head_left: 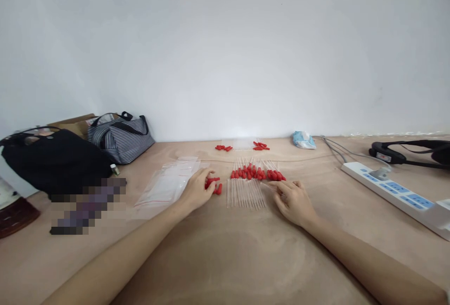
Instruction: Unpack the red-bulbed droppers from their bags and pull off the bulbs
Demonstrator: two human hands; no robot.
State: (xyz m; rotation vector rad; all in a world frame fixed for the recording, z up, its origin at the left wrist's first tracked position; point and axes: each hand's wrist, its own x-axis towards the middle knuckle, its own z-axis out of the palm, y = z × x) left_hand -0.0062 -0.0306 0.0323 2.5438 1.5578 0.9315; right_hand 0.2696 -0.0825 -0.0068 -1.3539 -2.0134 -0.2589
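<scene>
My left hand is at a small group of red rubber dropper bulbs, its fingertips closed around one red bulb. My right hand pinches a thin clear dropper tube, which points left. Between the hands lies a row of clear tubes, side by side. Just behind that row are several clear tubes with red bulbs fitted on their near ends. A few more bulbed droppers lie close to my right fingertips.
Flat clear zip bags lie left of my left hand. Farther back are more tubes with red bulbs and a blue-white packet. A power strip and black headset sit right; a striped bag and black bag left.
</scene>
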